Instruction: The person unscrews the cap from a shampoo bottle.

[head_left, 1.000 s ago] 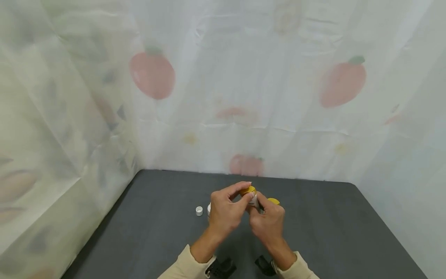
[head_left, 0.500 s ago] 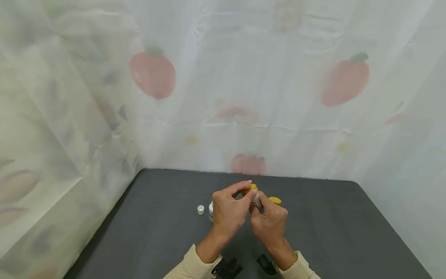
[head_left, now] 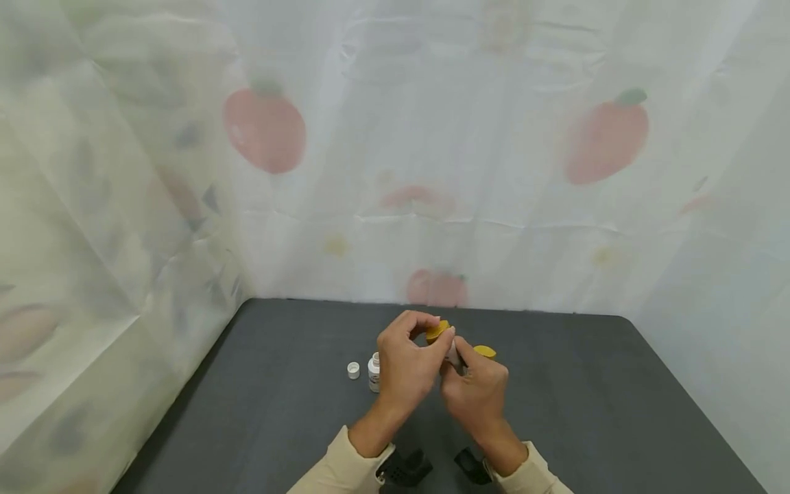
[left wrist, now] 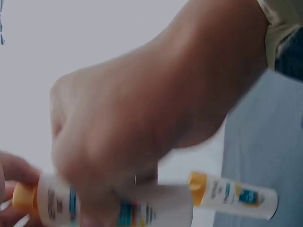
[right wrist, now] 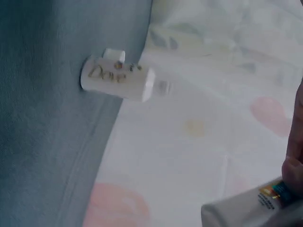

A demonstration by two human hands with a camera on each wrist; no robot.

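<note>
Over the middle of the dark table [head_left: 586, 412] my two hands meet. My left hand [head_left: 432, 324] curls its fingers and thumb round the yellow cap [head_left: 437, 333] of a white tube [head_left: 452, 352]. My right hand [head_left: 464, 362] grips that tube's body from below. In the left wrist view the tube [left wrist: 142, 213] lies across the frame behind my left hand [left wrist: 109, 156], its yellow cap [left wrist: 22, 198] at the left edge. The right wrist view shows the tube's other end [right wrist: 246, 208] beside my fingers [right wrist: 294, 161].
A second white tube with a yellow cap [head_left: 484, 352] [left wrist: 234, 196] stands just behind my right hand. A small white Dove bottle [head_left: 374, 363] [right wrist: 118, 78] stands uncapped left of my hands, its white cap [head_left: 353, 370] beside it. Fruit-print sheets wall in the table.
My left forefinger, stretched over the yellow cap before, now curls down round it. Both hands have stayed in about the same place over the table.
</note>
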